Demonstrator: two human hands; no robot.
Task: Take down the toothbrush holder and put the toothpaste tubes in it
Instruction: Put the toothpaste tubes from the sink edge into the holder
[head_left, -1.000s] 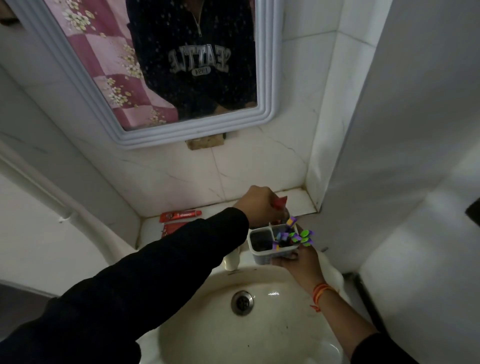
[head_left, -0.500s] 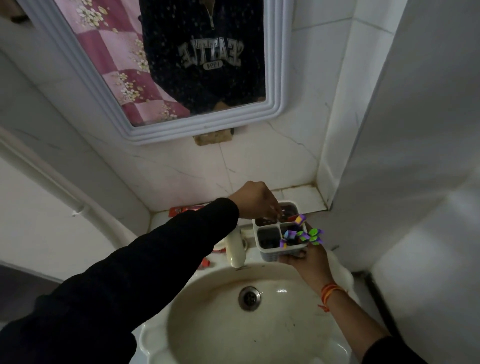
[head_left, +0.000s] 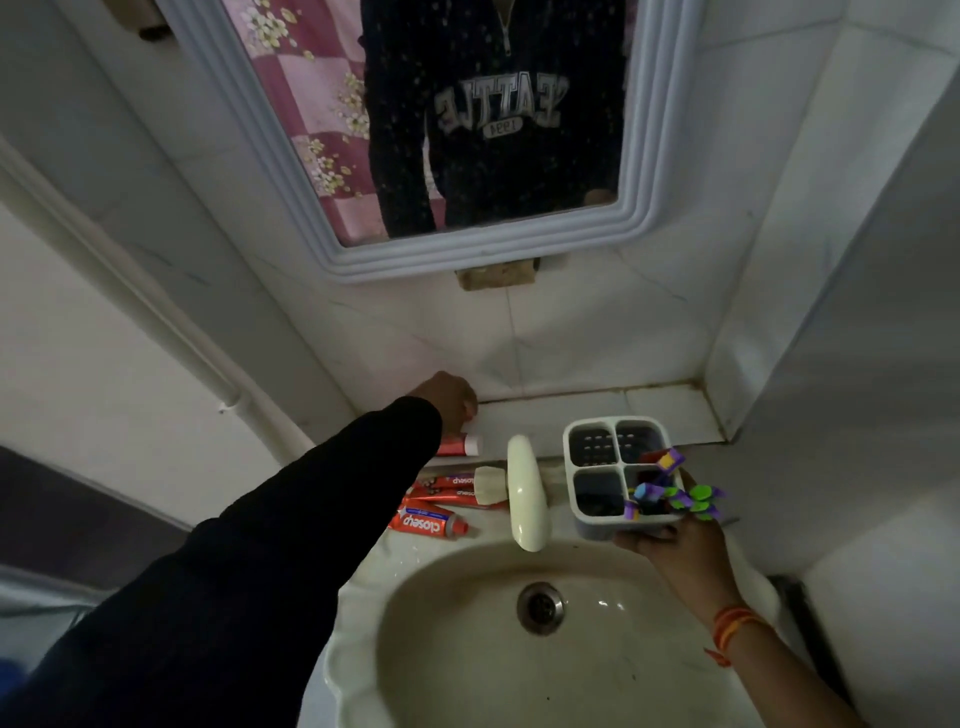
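- A cream washbasin (head_left: 467, 675) fills the lower middle of the frame, with a metal drain (head_left: 540, 607) at its centre; nothing else shows in the bowl.
- A framed mirror (head_left: 644, 156) hangs on the tiled wall at the top of the frame and reflects a dark sweatshirt and a pink checked curtain.
- A cream tap (head_left: 525, 493) stands at the back of the basin, between the tubes and the holder.
- The toothbrush holder (head_left: 592, 470), a pale box with four compartments, is held above the basin's right rim, right of centre. Its two upper compartments and its lower left one look empty. The lower right one holds brushes with purple, green and yellow parts (head_left: 675, 499) that lean out to the right.
- The right hand (head_left: 675, 540) grips the holder from below and from its right side, fingers wrapped on it; an orange thread circles the wrist.
- The left hand (head_left: 451, 400), in a black sleeve, reaches to the tiled ledge (head_left: 665, 410) at mid-frame, fingers curled down onto the end of a red toothpaste tube with a white cap (head_left: 462, 445). Whether it is gripped or only touched, I cannot tell.
- More red toothpaste tubes (head_left: 428, 521) lie on the basin's rim just left of the tap, below that hand, outside the holder.
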